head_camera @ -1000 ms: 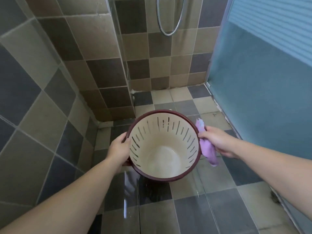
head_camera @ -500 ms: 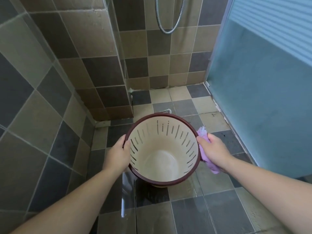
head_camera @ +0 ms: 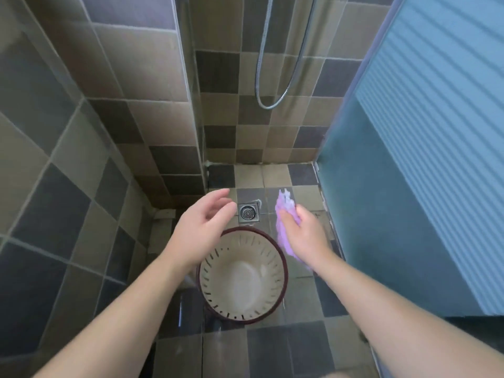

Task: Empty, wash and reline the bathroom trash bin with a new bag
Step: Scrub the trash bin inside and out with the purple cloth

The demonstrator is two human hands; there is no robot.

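The round trash bin [head_camera: 242, 309], cream inside with slotted walls and a dark red rim, stands upright and empty on the tiled shower floor. My left hand [head_camera: 199, 230] hovers above its left rim with relaxed fingers, holding nothing and apart from the bin. My right hand [head_camera: 305, 236] is above the bin's right side and grips a purple cloth [head_camera: 283, 211], which sticks out above and below the fingers.
A square metal floor drain [head_camera: 248, 212] lies just beyond the bin. A glass partition edge [head_camera: 191, 105] rises at the left, a shower hose [head_camera: 275, 102] hangs on the back wall, and a blue frosted door [head_camera: 409, 159] bounds the right.
Both hands have let go of the bin, which now stands lower on the floor. The hands rose above it, the right still holding the cloth. The drain has come into view.
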